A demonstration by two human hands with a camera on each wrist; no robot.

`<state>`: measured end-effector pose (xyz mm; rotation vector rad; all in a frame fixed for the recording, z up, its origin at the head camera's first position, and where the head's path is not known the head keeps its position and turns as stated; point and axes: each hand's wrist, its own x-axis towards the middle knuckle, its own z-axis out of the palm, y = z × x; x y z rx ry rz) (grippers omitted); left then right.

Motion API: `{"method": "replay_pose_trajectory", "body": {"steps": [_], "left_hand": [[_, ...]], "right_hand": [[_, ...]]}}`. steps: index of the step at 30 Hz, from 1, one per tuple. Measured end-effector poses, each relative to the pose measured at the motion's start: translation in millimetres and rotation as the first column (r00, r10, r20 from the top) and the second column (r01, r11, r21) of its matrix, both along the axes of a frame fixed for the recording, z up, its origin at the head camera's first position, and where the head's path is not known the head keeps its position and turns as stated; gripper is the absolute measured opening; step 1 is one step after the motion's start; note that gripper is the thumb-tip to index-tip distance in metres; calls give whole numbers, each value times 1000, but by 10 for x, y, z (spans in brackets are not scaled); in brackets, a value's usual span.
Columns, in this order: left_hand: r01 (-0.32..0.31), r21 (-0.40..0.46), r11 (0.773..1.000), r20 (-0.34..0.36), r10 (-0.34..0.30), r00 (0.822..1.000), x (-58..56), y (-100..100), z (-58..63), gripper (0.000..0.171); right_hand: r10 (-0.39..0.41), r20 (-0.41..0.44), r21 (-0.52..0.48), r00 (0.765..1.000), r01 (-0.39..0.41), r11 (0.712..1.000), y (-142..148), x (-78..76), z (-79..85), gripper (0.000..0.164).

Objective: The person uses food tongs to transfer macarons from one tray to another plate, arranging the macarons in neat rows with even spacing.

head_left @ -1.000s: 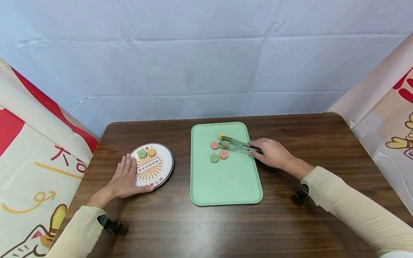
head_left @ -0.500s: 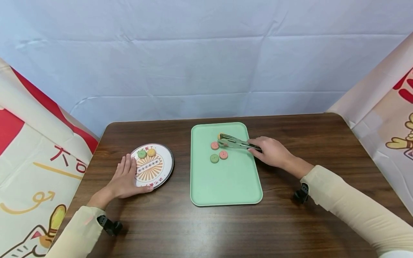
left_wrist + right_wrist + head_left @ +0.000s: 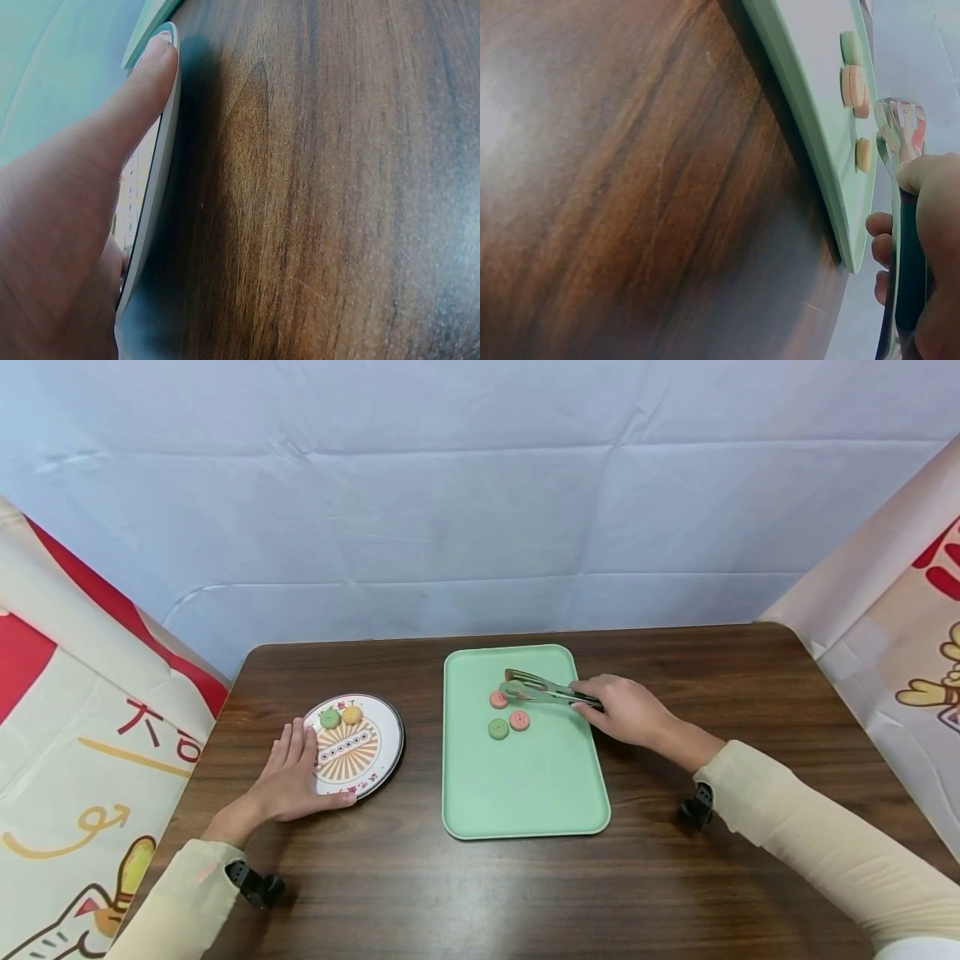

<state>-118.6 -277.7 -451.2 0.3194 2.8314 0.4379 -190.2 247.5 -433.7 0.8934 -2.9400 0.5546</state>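
My right hand point(image 3: 628, 710) grips a pair of metal tongs point(image 3: 551, 692) with dark handles, reaching in from the tray's right side. The tongs' ends are over the far part of the light green tray point(image 3: 525, 793). Near them lie a pink macaron point(image 3: 498, 699), a second pink macaron point(image 3: 519, 720) and a green macaron point(image 3: 498, 728). A yellow macaron point(image 3: 864, 154) shows in the right wrist view. I cannot tell whether the tongs hold a macaron. My left hand point(image 3: 288, 777) rests on the near-left rim of a round patterned plate point(image 3: 386, 735), fingers straight, thumb along its front edge.
On the plate sit a green macaron point(image 3: 330, 718) and a yellow macaron point(image 3: 352, 715). Plate and tray stand apart on a dark wooden table point(image 3: 420, 893). A pale cloth point(image 3: 480, 510) hangs behind the table, with printed cloths at both sides.
My right hand and the tongs have shifted slightly left and away from me. The tongs now cover most of the tray's yellow macaron in the head view. My left hand has stayed on the plate.
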Motion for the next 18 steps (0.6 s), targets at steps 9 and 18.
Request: {"method": "replay_pose_trajectory", "body": {"steps": [9, 18], "left_hand": [[0, 20, 1000, -2, 0, 1000, -12, -22, -48, 142], [2, 12, 1000, 9, -2, 1000, -21, -43, -72, 143]], "right_hand": [[27, -13, -2, 1000, -27, 1000, -99, -13, 30, 43], [36, -5, -2, 999, -36, 999, -177, -11, 53, 42]]}}
